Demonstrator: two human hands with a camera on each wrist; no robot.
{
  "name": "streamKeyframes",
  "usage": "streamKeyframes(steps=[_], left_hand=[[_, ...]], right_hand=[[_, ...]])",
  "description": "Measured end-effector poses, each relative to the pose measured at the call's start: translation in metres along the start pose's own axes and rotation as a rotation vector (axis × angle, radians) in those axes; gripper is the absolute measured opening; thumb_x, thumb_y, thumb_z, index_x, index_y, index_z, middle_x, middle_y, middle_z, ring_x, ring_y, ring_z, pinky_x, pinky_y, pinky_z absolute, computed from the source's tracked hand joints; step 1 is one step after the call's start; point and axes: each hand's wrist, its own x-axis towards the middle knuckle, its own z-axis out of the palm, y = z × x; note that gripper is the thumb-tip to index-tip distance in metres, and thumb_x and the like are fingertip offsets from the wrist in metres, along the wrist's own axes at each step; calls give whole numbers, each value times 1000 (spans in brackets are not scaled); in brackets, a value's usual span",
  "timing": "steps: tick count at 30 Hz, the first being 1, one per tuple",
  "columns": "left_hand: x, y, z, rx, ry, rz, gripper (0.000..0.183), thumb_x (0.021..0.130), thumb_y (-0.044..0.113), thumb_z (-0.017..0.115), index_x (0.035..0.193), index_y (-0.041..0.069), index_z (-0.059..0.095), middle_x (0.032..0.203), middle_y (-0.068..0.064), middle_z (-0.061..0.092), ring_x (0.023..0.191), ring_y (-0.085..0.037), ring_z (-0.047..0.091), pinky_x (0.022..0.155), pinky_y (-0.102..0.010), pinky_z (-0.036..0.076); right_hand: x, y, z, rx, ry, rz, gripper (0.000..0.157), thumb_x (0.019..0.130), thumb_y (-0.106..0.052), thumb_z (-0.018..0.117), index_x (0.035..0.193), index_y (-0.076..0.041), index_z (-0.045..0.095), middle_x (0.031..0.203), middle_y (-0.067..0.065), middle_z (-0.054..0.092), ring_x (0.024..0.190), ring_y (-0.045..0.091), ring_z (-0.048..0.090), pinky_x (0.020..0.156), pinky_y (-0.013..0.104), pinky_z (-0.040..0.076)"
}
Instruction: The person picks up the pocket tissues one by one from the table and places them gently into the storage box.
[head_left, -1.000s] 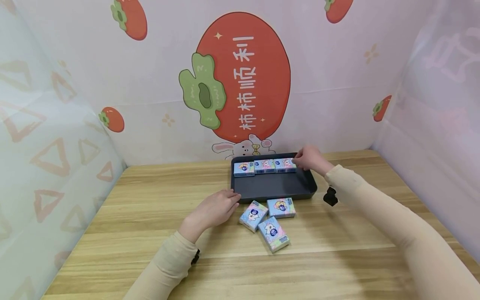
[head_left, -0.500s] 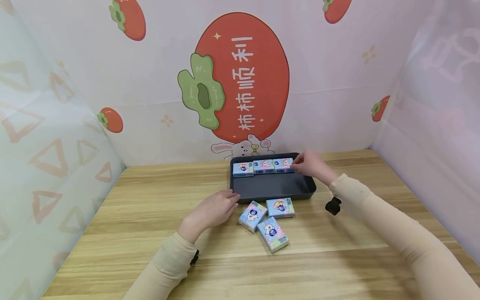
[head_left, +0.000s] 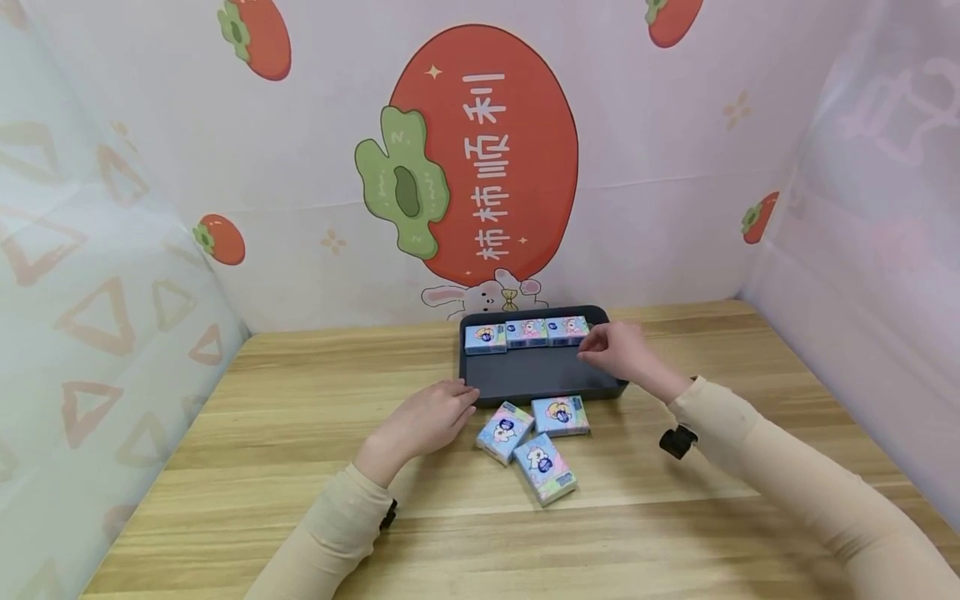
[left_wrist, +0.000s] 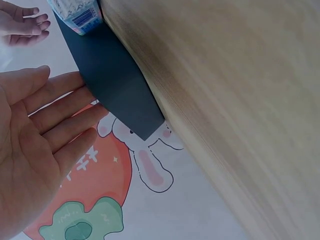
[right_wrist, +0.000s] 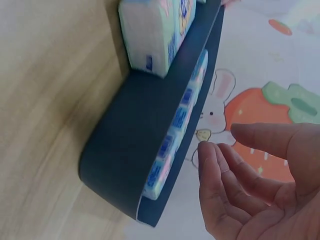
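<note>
A dark grey tray (head_left: 540,372) stands at the back of the table. Along its far side three small blue tissue packs lie in a row: left (head_left: 486,337), middle (head_left: 527,332) and right (head_left: 567,330). My left hand (head_left: 427,417) touches the tray's front left corner; in the left wrist view its fingers (left_wrist: 65,107) lie straight against the tray wall. Over the tray's right end hovers my right hand (head_left: 622,348), just below the right pack. In the right wrist view its thumb and bent fingers (right_wrist: 212,170) stand apart with nothing between them.
Three more tissue packs lie loose on the wooden table (head_left: 300,467) in front of the tray: one angled (head_left: 506,432), one beside it (head_left: 561,415), one nearest me (head_left: 546,468). A printed backdrop (head_left: 660,233) rises right behind the table.
My right hand has drawn off the right tissue pack in the row and moved a little toward me. The left hand has stayed at the tray's corner.
</note>
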Motion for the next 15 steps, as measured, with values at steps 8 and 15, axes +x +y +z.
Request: streamKeyframes(steps=[8,15], left_hand=[[1,-1,2,-7,13,12,34,98,22,50,123,2,63,124,-14,63,119,-27,57,102,-38,47],[0,-1,0,-16,20,19,34,99,22,50,122,2,63,124,-14,63,119,-28,57,102,-39,47]], right_hand=[[-18,-3,9,47,-18,-19,13,85,-16,69,94,-6,68,86,7,68,76,16,62,66,29,54],[-30,-6,17,56,-1,-73,11,84,-14,70,91,-7,68,82,4,68,75,14,62,66,29,54]])
